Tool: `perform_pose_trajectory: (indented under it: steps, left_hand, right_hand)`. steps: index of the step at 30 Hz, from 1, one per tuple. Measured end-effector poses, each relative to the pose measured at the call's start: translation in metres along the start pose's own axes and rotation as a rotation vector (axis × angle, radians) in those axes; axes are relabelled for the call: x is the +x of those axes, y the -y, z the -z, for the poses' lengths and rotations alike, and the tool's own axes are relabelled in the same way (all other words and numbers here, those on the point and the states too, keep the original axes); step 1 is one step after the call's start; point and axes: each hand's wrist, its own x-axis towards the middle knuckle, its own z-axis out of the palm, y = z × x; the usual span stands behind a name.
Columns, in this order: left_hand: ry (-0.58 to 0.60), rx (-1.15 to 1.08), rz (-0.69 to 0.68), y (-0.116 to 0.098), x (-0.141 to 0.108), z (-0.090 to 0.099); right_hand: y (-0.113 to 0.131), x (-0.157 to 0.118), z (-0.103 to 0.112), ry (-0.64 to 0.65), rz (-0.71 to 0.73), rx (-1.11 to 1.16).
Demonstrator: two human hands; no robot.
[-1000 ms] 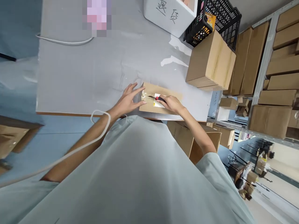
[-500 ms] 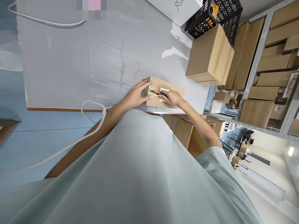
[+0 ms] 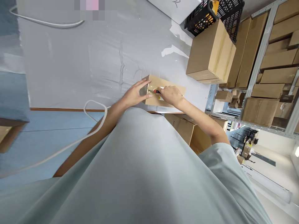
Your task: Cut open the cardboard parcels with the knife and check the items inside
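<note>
A small cardboard box (image 3: 171, 81) lies near the front edge of the grey-covered table. Clear tape shows at its left end, and a label on its top is mostly covered. My left hand (image 3: 133, 94) grips that left end, thumb and fingers spread to either side of the taped part. My right hand (image 3: 171, 94) is closed around a slim utility knife (image 3: 156, 91) with a red and black handle. The knife's thin tip points left and meets the taped end between my left thumb and fingers; exact contact is too small to tell.
A larger cardboard box (image 3: 203, 49) and a black plastic crate (image 3: 201, 20) stand at the table's far right, beside a white box (image 3: 173, 7). A white cable (image 3: 102, 124) loops over the front edge. An open carton (image 3: 184, 129) sits below; shelves of cartons (image 3: 261, 112) stand right.
My right hand has shifted slightly left and up over the box with the knife, covering more of its handle. The left hand keeps its hold at the box's end.
</note>
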Motion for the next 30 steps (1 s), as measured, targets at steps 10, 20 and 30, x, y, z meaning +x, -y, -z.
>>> perform_pose_trajectory:
  steps: [10, 20, 30]
  left_hand:
    - [-0.029, -0.038, 0.082, -0.007, -0.005, -0.002]
    - [-0.439, 0.249, 0.182, -0.052, 0.009, -0.058]
    - [-0.559, 0.398, 0.224, -0.042, 0.013, -0.074]
  right_hand:
    - [-0.103, -0.065, -0.057, 0.148, -0.259, 0.004]
    - [-0.138, -0.068, -0.088, 0.057, -0.135, 0.114]
    - [-0.179, -0.070, -0.134, 0.050, -0.018, 0.213]
